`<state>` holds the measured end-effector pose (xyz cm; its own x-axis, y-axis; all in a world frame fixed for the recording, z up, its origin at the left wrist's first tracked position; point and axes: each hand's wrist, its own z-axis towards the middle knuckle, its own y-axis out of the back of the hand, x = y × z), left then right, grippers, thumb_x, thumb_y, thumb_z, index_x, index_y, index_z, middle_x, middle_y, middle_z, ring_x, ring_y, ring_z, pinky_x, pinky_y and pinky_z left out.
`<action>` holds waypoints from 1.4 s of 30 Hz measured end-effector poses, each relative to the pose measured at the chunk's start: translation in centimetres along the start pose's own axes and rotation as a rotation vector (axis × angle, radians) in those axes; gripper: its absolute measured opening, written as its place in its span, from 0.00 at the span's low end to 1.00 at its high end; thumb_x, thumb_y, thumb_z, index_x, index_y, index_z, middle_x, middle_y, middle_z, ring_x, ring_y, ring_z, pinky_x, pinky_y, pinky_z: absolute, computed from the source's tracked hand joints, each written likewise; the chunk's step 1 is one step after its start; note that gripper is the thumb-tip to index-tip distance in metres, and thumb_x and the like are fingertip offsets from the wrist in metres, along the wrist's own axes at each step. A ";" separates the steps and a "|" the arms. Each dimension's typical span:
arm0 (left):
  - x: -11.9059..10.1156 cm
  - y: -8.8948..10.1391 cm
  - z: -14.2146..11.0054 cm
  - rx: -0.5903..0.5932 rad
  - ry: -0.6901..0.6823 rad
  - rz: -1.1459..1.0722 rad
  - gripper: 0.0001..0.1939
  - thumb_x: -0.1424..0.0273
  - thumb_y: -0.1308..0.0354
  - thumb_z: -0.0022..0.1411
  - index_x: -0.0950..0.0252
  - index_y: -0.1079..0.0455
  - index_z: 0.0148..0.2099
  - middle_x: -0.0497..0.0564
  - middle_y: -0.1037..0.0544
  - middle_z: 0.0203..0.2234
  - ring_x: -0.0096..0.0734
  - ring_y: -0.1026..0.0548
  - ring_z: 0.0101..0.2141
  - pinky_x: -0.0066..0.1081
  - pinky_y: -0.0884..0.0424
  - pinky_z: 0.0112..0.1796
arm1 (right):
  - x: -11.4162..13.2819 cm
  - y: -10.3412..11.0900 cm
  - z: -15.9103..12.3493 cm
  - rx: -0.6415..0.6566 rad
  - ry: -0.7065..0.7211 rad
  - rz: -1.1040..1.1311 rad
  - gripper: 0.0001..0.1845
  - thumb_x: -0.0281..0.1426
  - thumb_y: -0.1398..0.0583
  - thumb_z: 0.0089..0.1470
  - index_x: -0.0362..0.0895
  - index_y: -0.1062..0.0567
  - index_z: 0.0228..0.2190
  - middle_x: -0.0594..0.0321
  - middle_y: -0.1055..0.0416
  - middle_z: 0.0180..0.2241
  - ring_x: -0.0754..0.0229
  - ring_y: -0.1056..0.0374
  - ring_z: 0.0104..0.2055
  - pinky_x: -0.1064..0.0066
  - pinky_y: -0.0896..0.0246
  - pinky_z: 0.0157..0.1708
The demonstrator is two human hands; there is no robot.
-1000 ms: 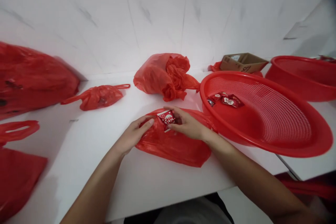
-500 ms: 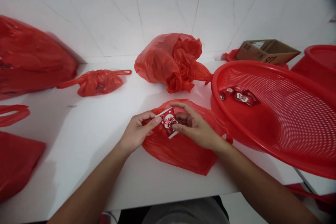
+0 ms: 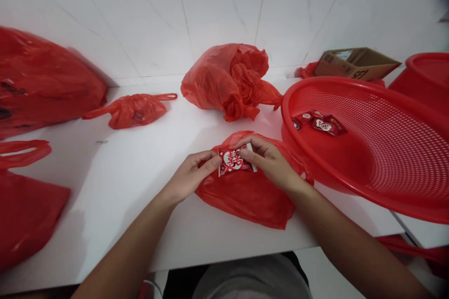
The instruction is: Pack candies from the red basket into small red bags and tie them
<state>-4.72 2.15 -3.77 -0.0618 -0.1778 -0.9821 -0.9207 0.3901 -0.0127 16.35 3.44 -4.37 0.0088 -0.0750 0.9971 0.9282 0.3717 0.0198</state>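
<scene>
A small red sweet packet (image 3: 233,160) with white print and crimped white ends is held level between both hands. My left hand (image 3: 196,170) pinches its left end between thumb and fingers. At the other end, the thumb and fingers of my right hand (image 3: 268,159) grip the packet near its upper right corner. Directly below lies a red plastic bag (image 3: 245,201), spread flat on the white table (image 3: 115,187). Several similar red packets (image 3: 326,124) rest inside the large red perforated basket (image 3: 396,149) on the right.
A bunched red bag (image 3: 217,77) stands at the back, with a small knotted red bag (image 3: 138,111) to its left. Larger red bags (image 3: 45,84) line the left side. Behind the basket sit a cardboard box (image 3: 358,63) and another red tub (image 3: 421,74).
The packet has turned from a slant to nearly level, its printed face now more fully visible. My right hand has shifted its hold to the packet's right end.
</scene>
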 end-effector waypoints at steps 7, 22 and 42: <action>-0.2 -0.4 -0.1 0.030 -0.002 -0.096 0.10 0.63 0.38 0.60 0.65 0.26 0.35 0.47 0.23 0.29 0.25 0.27 0.30 0.24 0.31 0.33 | 0.0 -0.6 0.1 -0.077 0.011 -0.027 0.20 0.46 0.45 0.59 0.44 0.34 0.26 0.67 0.39 0.25 0.67 0.44 0.27 0.74 0.46 0.28; -0.1 -0.4 -0.1 0.089 0.001 -0.108 0.10 0.63 0.39 0.61 0.64 0.26 0.32 0.44 0.24 0.26 0.19 0.29 0.26 0.21 0.34 0.30 | 0.4 -0.9 -0.3 -0.064 0.146 -0.121 0.22 0.43 0.47 0.61 0.44 0.40 0.21 0.69 0.47 0.21 0.68 0.50 0.23 0.74 0.52 0.23; -0.8 1.0 0.1 -0.291 -0.055 0.239 0.27 0.53 0.41 0.58 0.56 0.32 0.57 0.49 0.28 0.56 0.44 0.31 0.55 0.39 0.35 0.55 | 9.6 4.3 -4.1 -0.486 0.447 -0.905 0.04 0.31 0.41 0.57 0.52 0.29 0.36 0.65 0.27 0.34 0.59 0.30 0.36 0.66 0.32 0.34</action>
<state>-5.53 2.78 -2.99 -0.2748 -0.0610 -0.9596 -0.9541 0.1407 0.2643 21.96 0.52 4.98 -0.7006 -0.4968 0.5122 0.7064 -0.3821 0.5958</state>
